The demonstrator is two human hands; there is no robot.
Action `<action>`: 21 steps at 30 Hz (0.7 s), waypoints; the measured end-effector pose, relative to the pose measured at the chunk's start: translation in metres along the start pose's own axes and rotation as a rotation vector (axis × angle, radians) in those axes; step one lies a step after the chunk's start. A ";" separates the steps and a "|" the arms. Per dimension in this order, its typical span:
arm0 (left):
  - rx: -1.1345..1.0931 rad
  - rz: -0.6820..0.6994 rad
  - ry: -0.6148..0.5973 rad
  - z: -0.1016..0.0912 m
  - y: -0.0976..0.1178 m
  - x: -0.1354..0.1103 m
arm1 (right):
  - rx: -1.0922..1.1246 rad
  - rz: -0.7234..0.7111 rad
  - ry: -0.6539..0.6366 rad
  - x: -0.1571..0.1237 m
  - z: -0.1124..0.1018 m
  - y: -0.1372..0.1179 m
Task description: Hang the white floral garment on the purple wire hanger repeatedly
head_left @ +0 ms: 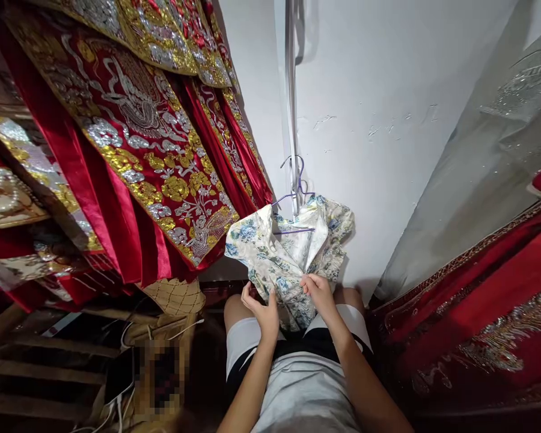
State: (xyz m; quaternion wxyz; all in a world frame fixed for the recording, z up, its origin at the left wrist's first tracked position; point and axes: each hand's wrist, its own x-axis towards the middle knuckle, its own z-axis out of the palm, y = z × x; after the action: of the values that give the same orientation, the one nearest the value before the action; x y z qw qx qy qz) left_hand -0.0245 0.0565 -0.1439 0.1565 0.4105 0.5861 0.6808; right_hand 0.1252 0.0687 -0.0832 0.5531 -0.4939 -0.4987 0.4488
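Observation:
A short-sleeved floral blouse [256,246], cream with blue flowers and an open neckline, hangs in front of me on a thin purple hanger [300,171]. Its lower part reaches down over my lap. My right hand [318,290] pinches the front fabric just below the V of the neck. At the blouse's left side, my left hand [262,307] has its thumb on the front and its fingers curled at the edge, gripping the cloth. The hanger's hook is up by a metal garment steamer or rail pole [291,90]; how it is hung there is hard to make out.
Red embroidered costumes [139,126] with gold and silver fill the left. More red garments [491,300] hang at right beside a clear plastic cover [473,120]. A phone [119,376] with white cables lies on a wooden rack [40,370] at lower left. Behind is a white wall [365,72].

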 end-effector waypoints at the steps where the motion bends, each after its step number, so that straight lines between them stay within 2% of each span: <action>1: 0.017 0.094 -0.005 0.001 0.003 -0.005 | 0.015 0.014 -0.002 -0.001 0.000 0.000; 3: -0.009 0.211 -0.175 0.009 0.009 -0.014 | 0.035 0.031 -0.018 -0.003 0.000 -0.001; 5: -0.057 0.230 -0.392 0.020 0.017 -0.020 | 0.036 0.031 -0.065 -0.006 0.000 -0.002; 7: -0.076 0.214 -0.507 0.032 0.024 -0.020 | 0.028 0.032 -0.133 -0.008 -0.001 -0.005; 10: -0.057 0.226 -0.542 0.040 0.032 -0.014 | 0.010 0.045 -0.212 -0.007 -0.006 -0.016; 13: -0.033 0.272 -0.579 0.037 0.034 -0.009 | 0.056 0.034 -0.205 0.010 -0.012 -0.041; 18: 0.010 0.313 -0.622 0.025 0.017 -0.005 | 0.179 -0.104 -0.119 0.063 -0.012 -0.119; 21: 0.032 0.301 -0.648 0.020 0.013 0.000 | 0.249 -0.126 -0.073 0.082 -0.003 -0.157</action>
State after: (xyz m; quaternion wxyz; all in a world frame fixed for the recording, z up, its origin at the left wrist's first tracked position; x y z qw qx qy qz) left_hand -0.0061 0.0668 -0.1325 0.2258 0.6893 0.4495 0.5214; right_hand 0.1373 0.1323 0.0813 0.6188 -0.3724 -0.4889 0.4893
